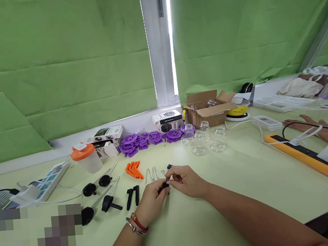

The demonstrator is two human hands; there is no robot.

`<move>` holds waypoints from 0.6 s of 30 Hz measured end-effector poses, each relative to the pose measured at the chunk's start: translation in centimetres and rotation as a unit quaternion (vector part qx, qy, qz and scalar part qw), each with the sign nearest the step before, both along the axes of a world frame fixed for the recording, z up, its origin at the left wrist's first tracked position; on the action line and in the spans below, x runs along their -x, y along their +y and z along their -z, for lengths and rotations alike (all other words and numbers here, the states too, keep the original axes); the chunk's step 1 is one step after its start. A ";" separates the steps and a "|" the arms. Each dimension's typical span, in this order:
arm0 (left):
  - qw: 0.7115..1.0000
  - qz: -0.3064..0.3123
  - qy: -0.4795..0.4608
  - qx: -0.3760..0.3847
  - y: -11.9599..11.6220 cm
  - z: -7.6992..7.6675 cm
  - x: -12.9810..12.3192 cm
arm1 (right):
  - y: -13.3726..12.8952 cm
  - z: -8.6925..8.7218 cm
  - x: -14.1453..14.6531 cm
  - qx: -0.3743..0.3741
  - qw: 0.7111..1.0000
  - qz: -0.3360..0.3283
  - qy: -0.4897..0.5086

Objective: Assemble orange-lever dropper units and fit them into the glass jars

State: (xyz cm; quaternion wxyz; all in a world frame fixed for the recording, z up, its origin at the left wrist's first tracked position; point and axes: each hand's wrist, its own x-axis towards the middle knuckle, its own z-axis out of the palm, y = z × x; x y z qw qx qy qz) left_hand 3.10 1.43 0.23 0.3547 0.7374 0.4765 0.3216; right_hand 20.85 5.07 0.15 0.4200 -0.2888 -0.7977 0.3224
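Note:
Just right of the table's middle, my left hand pinches a small black plastic part; its full shape is hidden by the fingers. My right hand meets it from the other side, thumb and finger closed at the top of the same part. Whether a smaller piece sits in that pinch I cannot tell. Beside my left hand lie two black plastic handles. Beyond the hands are several long metal bolts, a few small nuts and a stack of orange angled pieces.
To the left lie several black round pieces with metal rods, a shaker bottle and a power strip. Purple plastic wheels, glass jars and a cardboard box line the back. Another person's hand rests right, by an orange-black strip.

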 end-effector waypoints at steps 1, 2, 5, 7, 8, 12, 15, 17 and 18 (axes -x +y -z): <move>1.000 0.000 0.000 0.001 0.0 0.0 0.0 | 0.0 0.0 0.0 0.003 1.000 0.002 -0.002; 1.000 0.001 0.000 0.002 0.1 0.0 0.0 | 0.0 0.0 0.0 0.004 1.000 0.003 -0.004; 1.000 0.004 0.000 0.007 0.0 -0.1 0.0 | -0.2 -0.2 0.0 0.005 1.000 0.004 -0.006; 1.000 0.003 0.004 0.007 -0.1 -0.1 0.0 | -0.2 -0.2 0.0 0.017 1.000 0.004 -0.003; 1.000 0.001 0.006 0.006 -0.1 -0.1 0.0 | -0.2 -0.2 0.1 0.026 1.000 0.006 0.001; 1.000 -0.006 0.011 0.005 -0.2 -0.2 0.0 | 0.3 0.4 0.2 0.075 0.997 0.019 0.028; 1.000 -0.010 0.010 0.007 -0.2 -0.3 0.0 | 0.5 0.8 0.2 0.109 0.993 0.014 0.047; 1.000 -0.009 0.011 0.008 -0.2 -0.3 -0.1 | 0.5 0.9 0.2 0.118 0.991 0.009 0.054; 1.000 -0.008 0.011 0.008 -0.2 -0.3 -0.1 | 0.5 0.9 0.2 0.120 0.991 0.008 0.056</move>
